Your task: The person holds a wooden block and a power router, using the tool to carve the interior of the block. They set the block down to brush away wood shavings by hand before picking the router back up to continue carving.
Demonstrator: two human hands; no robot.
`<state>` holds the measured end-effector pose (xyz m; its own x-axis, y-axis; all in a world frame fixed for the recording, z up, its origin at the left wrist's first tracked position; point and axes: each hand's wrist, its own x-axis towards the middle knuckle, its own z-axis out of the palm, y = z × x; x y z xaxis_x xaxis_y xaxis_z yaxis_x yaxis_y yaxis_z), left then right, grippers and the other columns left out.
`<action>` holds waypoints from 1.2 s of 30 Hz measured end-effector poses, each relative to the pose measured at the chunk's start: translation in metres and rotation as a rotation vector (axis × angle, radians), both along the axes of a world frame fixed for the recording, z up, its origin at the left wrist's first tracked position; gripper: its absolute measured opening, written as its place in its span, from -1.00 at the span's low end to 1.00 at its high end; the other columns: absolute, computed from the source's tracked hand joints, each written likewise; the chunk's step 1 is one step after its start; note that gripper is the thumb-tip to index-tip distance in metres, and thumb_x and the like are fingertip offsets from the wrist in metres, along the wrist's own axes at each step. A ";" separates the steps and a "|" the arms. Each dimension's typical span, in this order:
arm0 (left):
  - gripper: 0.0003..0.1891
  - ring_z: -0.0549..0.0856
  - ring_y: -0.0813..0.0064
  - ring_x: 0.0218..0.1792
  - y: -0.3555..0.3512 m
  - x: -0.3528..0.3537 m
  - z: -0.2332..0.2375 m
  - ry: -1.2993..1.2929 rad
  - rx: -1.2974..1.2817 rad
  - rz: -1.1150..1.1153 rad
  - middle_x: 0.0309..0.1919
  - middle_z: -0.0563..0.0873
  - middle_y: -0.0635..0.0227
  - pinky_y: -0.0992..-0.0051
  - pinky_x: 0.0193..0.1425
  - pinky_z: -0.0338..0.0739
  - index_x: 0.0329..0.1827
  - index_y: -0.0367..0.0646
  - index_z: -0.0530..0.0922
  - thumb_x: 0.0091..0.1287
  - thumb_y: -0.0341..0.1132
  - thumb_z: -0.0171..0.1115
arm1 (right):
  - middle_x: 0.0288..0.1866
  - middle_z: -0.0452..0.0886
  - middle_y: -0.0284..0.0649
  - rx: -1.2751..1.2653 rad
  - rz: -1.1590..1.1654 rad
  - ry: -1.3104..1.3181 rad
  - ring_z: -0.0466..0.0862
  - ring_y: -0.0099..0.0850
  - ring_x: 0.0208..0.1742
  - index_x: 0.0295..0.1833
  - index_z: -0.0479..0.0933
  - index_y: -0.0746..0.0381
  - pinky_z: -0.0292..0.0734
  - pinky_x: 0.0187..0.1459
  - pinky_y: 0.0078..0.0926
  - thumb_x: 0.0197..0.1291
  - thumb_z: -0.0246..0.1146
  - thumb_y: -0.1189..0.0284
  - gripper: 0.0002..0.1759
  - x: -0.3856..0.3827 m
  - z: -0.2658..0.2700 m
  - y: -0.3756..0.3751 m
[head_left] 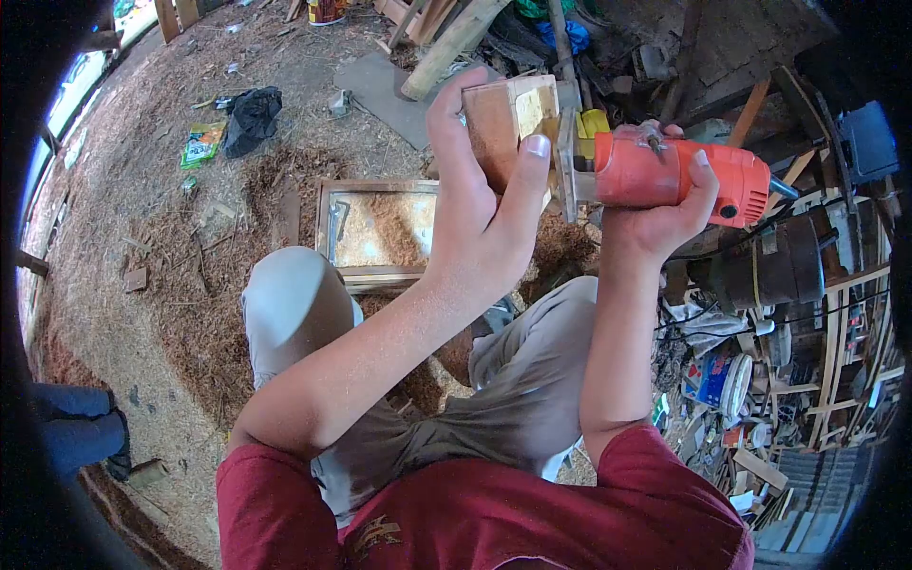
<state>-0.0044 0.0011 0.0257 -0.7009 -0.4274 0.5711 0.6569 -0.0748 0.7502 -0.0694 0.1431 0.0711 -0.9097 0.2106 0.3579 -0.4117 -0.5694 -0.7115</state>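
Observation:
Raised in front of me, my left hand [496, 211] grips a small wooden block [491, 133] with a pale yellowish edge, its thumb lying along the near side. My right hand [662, 220] is wrapped round the body of a red trim router [730, 180], which lies sideways in the palm. The flat base plate [567, 163] of the router faces the block and sits right at its edge. Where the bit meets the wood is hidden.
A shallow wooden frame [429, 278] dusted with shavings lies on the ground past my knees. At upper left are a black plastic bag [252, 121] and a green packet [201, 144]. Wood scraps and a dark motor-like cylinder [774, 261] crowd the right. Another person's legs [81, 432] show at left.

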 end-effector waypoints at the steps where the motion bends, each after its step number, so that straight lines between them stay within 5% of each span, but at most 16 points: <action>1: -0.37 0.43 0.37 0.25 -0.001 0.000 0.000 -0.014 -0.002 -0.020 0.25 0.33 0.12 0.37 0.37 0.34 0.51 -0.22 -0.01 0.48 -0.43 0.11 | -0.06 0.51 -0.08 -0.002 0.003 -0.003 0.55 -0.12 0.02 0.01 0.42 0.29 0.47 0.19 -0.13 0.07 0.29 0.14 -0.48 0.001 0.000 -0.001; 22: -0.44 0.39 0.39 0.28 0.000 0.003 0.005 -0.044 -0.003 0.015 0.28 0.30 0.16 0.34 0.41 0.29 0.49 -0.21 0.10 0.52 -0.35 0.08 | -0.04 0.55 -0.04 -0.020 -0.046 0.017 0.57 -0.13 0.02 0.04 0.42 0.31 0.49 0.19 -0.09 0.09 0.29 0.15 -0.47 -0.005 -0.003 -0.001; 26: -0.43 0.40 0.40 0.28 0.001 0.000 0.002 -0.050 -0.021 0.038 0.27 0.31 0.16 0.35 0.38 0.34 0.51 -0.18 0.07 0.53 -0.34 0.07 | -0.06 0.55 -0.04 -0.098 0.079 0.106 0.57 -0.13 0.00 0.03 0.43 0.31 0.50 0.19 -0.07 0.05 0.30 0.11 -0.43 -0.003 0.003 0.005; 36: -0.40 0.53 0.41 0.08 -0.002 -0.004 0.000 -0.086 -0.008 -0.007 0.17 0.40 0.12 0.43 0.15 0.51 0.51 -0.12 -0.01 0.52 -0.37 0.08 | -0.09 0.57 -0.11 -0.109 -0.081 0.051 0.60 -0.21 -0.02 0.01 0.46 0.32 0.53 0.13 -0.16 0.10 0.28 0.09 -0.45 -0.007 0.005 0.018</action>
<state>-0.0087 -0.0008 0.0253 -0.7504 -0.4180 0.5119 0.5896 -0.0733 0.8044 -0.0759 0.1613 0.0757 -0.8692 0.3228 0.3745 -0.4938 -0.6052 -0.6245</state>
